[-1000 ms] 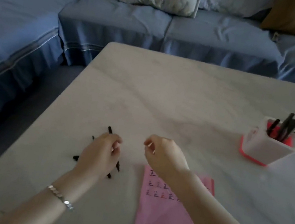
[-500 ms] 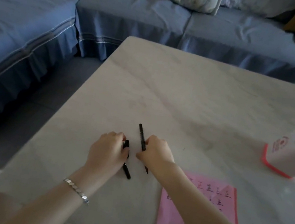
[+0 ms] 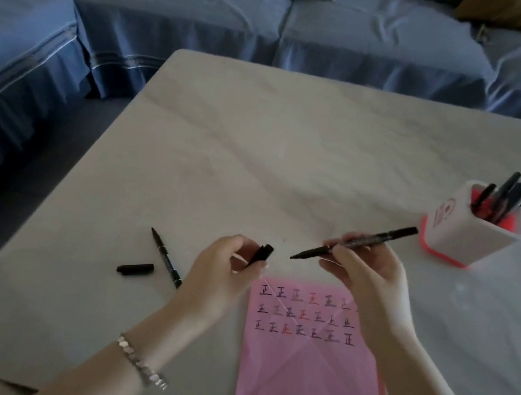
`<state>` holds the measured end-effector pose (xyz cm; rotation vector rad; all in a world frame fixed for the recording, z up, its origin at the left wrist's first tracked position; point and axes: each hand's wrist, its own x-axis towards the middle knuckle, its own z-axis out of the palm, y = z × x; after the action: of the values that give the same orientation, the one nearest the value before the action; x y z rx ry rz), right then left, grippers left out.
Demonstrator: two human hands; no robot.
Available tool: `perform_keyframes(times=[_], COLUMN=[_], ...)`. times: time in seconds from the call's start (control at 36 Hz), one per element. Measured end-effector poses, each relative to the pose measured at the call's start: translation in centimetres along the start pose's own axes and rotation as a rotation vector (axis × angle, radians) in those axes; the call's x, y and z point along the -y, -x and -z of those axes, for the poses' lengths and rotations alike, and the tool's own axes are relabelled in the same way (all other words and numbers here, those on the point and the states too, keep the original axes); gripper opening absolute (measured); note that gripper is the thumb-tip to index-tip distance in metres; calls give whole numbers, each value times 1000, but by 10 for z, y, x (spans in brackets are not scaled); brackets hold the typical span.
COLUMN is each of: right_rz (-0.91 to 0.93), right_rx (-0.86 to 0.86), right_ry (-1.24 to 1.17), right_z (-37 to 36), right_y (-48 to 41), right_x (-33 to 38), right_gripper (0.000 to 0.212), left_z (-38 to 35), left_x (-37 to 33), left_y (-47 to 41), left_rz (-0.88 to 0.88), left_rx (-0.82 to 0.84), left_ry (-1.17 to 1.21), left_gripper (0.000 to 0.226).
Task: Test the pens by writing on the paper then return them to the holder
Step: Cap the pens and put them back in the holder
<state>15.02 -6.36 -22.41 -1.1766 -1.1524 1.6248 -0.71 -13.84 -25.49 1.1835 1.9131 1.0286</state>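
My right hand (image 3: 366,268) pinches an uncapped black pen (image 3: 381,236), its tip pointing left above the table. My left hand (image 3: 225,268) grips that pen's black cap (image 3: 262,254), a short gap from the tip. Below both hands lies a pink paper (image 3: 308,373) with three rows of written characters. A second uncapped black pen (image 3: 165,256) and its loose cap (image 3: 135,269) lie on the table left of my left hand. The white and red holder (image 3: 465,233) with several black pens stands at the right.
The marble table (image 3: 260,148) has its left edge and rounded near-left corner close to the loose pen. A blue sofa (image 3: 282,27) with cushions wraps around the far and left sides.
Both hands lifted from the table and moved right. The pen and its cap came apart, pen in my right hand, cap in my left. Another pen and cap stayed on the table.
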Motion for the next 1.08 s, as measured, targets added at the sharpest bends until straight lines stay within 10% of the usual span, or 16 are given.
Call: perform_keyframes(times=[0.58,0.75,1.08], right_rz=[38,21,119], right_rx=[20,23,28], right_ry=[-133,-191,-178], right_z=[30,33,43], right_y=[44,49,50], right_x=[-4,-8,-11], right_gripper=[5,58,53], left_z=[-20,-22,-34], left_x=[-39,-44,-52], left_y=[29,35,31], left_rz=[-232,-270,-216], left_rx=[192,249,320], left_ry=[10,-6,63], left_gripper=[10,11,11])
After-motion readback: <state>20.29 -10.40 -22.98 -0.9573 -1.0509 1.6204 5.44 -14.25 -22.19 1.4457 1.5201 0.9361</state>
